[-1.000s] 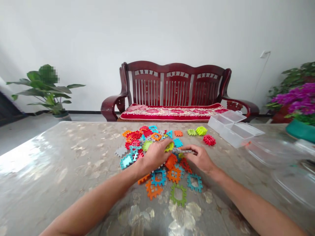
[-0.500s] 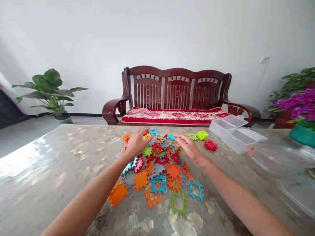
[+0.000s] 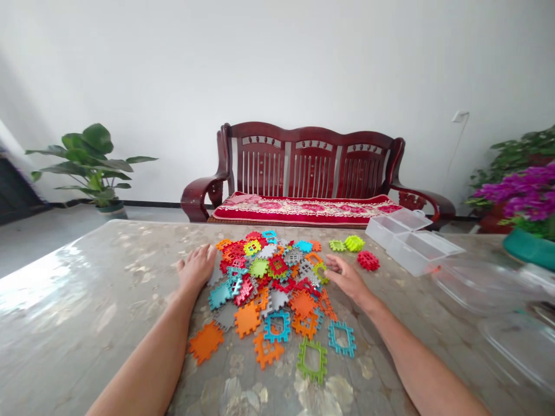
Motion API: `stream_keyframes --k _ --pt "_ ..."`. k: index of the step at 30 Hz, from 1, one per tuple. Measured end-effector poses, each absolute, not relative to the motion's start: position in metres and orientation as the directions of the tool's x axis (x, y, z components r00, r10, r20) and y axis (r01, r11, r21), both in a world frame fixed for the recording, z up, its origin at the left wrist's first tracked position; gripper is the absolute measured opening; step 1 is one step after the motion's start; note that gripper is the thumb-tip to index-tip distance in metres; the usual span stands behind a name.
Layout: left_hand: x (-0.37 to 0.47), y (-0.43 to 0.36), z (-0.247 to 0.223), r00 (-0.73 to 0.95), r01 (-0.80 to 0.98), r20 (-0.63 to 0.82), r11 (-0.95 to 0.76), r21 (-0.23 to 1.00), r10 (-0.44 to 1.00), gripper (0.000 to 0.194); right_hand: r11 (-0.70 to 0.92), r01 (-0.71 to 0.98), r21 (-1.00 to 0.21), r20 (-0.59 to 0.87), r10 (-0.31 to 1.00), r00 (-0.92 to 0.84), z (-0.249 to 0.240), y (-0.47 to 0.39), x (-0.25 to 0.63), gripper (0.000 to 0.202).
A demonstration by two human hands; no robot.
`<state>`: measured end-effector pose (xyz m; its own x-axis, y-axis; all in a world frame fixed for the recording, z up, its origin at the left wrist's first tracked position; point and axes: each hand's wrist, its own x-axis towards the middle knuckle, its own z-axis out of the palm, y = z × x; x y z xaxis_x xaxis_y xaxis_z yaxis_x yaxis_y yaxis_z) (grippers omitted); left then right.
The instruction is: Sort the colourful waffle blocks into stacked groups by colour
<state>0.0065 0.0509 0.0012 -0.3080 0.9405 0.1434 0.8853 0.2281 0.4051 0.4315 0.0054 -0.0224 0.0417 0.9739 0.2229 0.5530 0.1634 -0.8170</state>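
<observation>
A heap of flat toothed plastic pieces in red, orange, blue, green and grey lies in the middle of the table (image 3: 143, 277). My left hand (image 3: 197, 268) rests on the tabletop beside the heap's left edge, fingers apart and holding nothing. At the heap's right edge is my right hand (image 3: 347, 277), open, its fingertips close to a green piece (image 3: 321, 273). Nearest me lie a green frame (image 3: 312, 359), a blue frame (image 3: 341, 338) and an orange square (image 3: 206, 342).
Right of the heap sit a yellow-green block (image 3: 354, 243) and a red block (image 3: 368, 260). Farther right are an open clear box (image 3: 418, 254), transparent packaging (image 3: 472, 283) and purple flowers (image 3: 520, 190). A wooden bench (image 3: 310, 162) stands behind the table.
My left hand has moved left, off the heap's top, onto the table. My right hand has shifted a little right and nearer me. More pieces at the back of the heap now show.
</observation>
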Motion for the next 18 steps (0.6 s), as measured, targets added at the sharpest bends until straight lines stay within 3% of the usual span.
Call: stream_keyframes --k 7,14,18 --pt "0.01 0.053 -0.009 -0.147 0.957 0.182 0.093 0.274 0.972 0.056 0.121 0.661 -0.741 0.27 0.955 0.127 -0.03 0.007 0.422 0.045" --pt "0.007 0.053 -0.008 -0.131 0.962 0.221 0.071 0.263 0.966 0.052 0.279 0.708 -0.648 0.577 0.787 0.219 -0.021 0.015 0.447 0.03" --pt "0.005 0.057 -0.01 -0.142 0.962 0.219 0.082 0.262 0.965 0.053 0.163 0.76 -0.629 0.496 0.837 0.231 -0.024 0.014 0.462 0.044"
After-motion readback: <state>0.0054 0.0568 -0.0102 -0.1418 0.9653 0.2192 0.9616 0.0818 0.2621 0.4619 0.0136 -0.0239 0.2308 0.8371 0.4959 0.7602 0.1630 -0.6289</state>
